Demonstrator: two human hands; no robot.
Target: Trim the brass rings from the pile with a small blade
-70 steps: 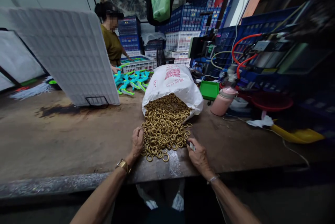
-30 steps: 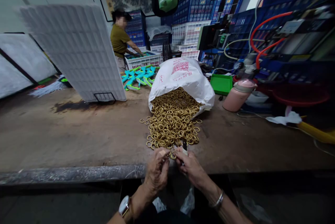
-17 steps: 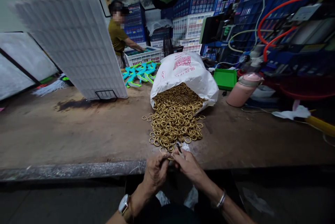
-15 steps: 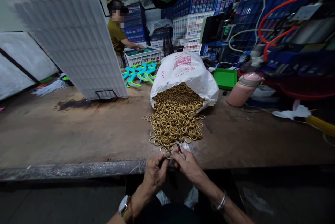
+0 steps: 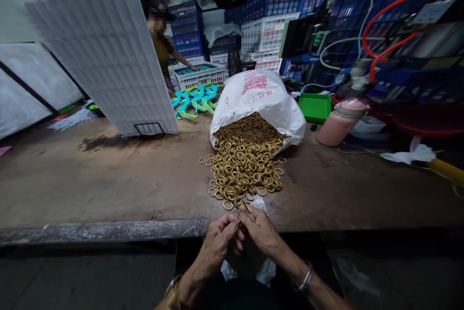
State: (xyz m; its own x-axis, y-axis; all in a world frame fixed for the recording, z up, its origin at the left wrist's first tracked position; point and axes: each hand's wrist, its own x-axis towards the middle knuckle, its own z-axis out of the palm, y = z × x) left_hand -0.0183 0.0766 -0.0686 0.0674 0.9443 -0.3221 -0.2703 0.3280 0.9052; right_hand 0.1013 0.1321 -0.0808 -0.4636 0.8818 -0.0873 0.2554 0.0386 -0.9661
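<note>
A heap of brass-coloured rings [image 5: 244,165] spills from a white sack [image 5: 259,97] onto the worn brown bench [image 5: 108,184]. My left hand [image 5: 219,240] and my right hand [image 5: 261,232] meet at the bench's front edge, just below the heap. The left fingers are pinched together on something small that I cannot make out. The right fingers grip a thin dark tool [image 5: 248,212] whose tip points up toward the rings. A watch sits on my left wrist and a bangle on my right.
A white gridded panel [image 5: 105,63] leans upright at the back left. Turquoise plastic parts [image 5: 194,99], a green tray [image 5: 314,107] and a pink flask [image 5: 340,121] lie behind the sack. Another person [image 5: 161,39] stands at a crate. Machinery with red hoses fills the right.
My left hand left the heap's edge and both hands came together at the bench's front edge. In the last second they slid slightly lower and stayed pinched together.
</note>
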